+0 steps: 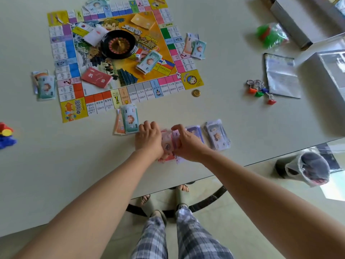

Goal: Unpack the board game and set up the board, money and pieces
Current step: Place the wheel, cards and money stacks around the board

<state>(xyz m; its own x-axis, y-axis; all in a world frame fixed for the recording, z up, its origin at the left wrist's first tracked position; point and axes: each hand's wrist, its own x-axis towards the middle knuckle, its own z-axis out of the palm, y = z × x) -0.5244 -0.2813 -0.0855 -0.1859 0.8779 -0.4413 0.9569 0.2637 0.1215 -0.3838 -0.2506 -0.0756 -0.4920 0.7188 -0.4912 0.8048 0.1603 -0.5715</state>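
done with board (78,90) and money piles (128,118) round it. gripping notes (167,144) in left hand (148,139) and right hand (188,144). still to place pieces (258,90).

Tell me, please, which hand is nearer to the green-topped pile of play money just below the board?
Left. The left hand sits just right of that pile, nearly touching; the right hand lies farther right, beyond the left, both holding notes.
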